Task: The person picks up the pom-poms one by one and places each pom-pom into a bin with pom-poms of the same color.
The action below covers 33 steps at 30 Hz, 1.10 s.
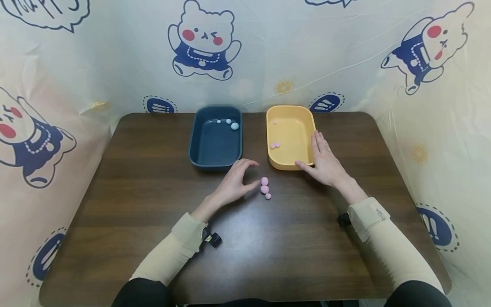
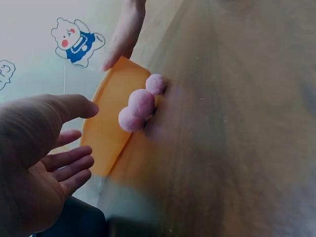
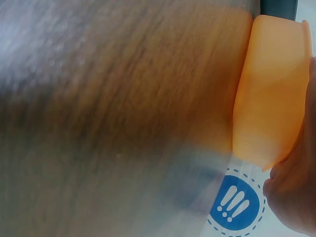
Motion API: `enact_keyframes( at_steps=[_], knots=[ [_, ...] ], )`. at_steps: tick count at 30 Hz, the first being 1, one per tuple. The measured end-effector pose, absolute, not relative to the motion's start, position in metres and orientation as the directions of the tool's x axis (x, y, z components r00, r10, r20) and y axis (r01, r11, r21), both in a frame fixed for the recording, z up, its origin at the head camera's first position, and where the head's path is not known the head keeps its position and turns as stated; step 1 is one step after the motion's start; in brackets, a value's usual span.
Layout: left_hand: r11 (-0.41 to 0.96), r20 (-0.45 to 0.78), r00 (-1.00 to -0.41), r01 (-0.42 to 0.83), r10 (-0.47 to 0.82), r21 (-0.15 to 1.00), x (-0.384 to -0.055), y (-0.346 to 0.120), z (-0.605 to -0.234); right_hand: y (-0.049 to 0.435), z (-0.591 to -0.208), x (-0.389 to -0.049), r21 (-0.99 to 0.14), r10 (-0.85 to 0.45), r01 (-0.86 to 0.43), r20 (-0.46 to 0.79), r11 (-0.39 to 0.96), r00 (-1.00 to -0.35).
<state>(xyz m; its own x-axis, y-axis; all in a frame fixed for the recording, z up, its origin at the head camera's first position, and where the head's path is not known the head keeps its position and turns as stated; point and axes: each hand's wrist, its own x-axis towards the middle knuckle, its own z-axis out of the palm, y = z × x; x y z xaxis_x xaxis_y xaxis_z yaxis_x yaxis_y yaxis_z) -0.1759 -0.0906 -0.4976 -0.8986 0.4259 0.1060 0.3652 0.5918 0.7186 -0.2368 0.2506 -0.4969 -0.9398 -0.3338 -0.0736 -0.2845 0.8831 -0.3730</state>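
Three pink balls (image 1: 264,189) sit in a short row on the table, the nearest one smaller than the other two. Just left of them is my left hand (image 1: 235,183), thumb and fingers spread apart with nothing between them. Its thumb tip comes close to the balls in the head view. My right hand (image 1: 327,168) rests with straight fingers along the right rim of the yellow container (image 1: 295,138), thumb at the front corner. Inside that container lie three small pink balls (image 1: 277,145). In the right wrist view the hand (image 3: 294,192) shows only partly, against the container's wall.
A dark blue container (image 1: 211,147) stands left of the yellow one, holding three light blue balls (image 1: 235,126) near its back right. Both stand toward the back edge of the brown wooden table (image 1: 153,204). Printed cloth (image 1: 268,51) hangs behind and at both sides.
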Motion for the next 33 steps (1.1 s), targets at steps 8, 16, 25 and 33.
enact_keyframes(
  at_steps=[8, 16, 25, 33],
  knots=[
    [0.579, 0.064, -0.883, 0.359, 0.465, 0.732, -0.166, -0.095, -0.501, 0.251, -0.497, -0.237, -0.369, -0.328, -0.275, -0.090, 0.888, -0.940],
    [0.541, 0.099, -0.864, 0.394, 0.493, 0.743, -0.163, -0.097, -0.512, 0.251, -0.496, -0.238, -0.372, -0.330, -0.280, -0.077, 0.885, -0.941],
    [0.518, 0.108, -0.847, 0.413, 0.520, 0.749, -0.168, -0.095, -0.534, 0.251, -0.496, -0.238, -0.368, -0.331, -0.281, -0.077, 0.886, -0.941],
    [0.551, 0.075, -0.849, 0.404, 0.524, 0.730, -0.174, -0.090, -0.560, 0.251, -0.497, -0.237, -0.367, -0.332, -0.283, -0.077, 0.886, -0.940]
  ],
)
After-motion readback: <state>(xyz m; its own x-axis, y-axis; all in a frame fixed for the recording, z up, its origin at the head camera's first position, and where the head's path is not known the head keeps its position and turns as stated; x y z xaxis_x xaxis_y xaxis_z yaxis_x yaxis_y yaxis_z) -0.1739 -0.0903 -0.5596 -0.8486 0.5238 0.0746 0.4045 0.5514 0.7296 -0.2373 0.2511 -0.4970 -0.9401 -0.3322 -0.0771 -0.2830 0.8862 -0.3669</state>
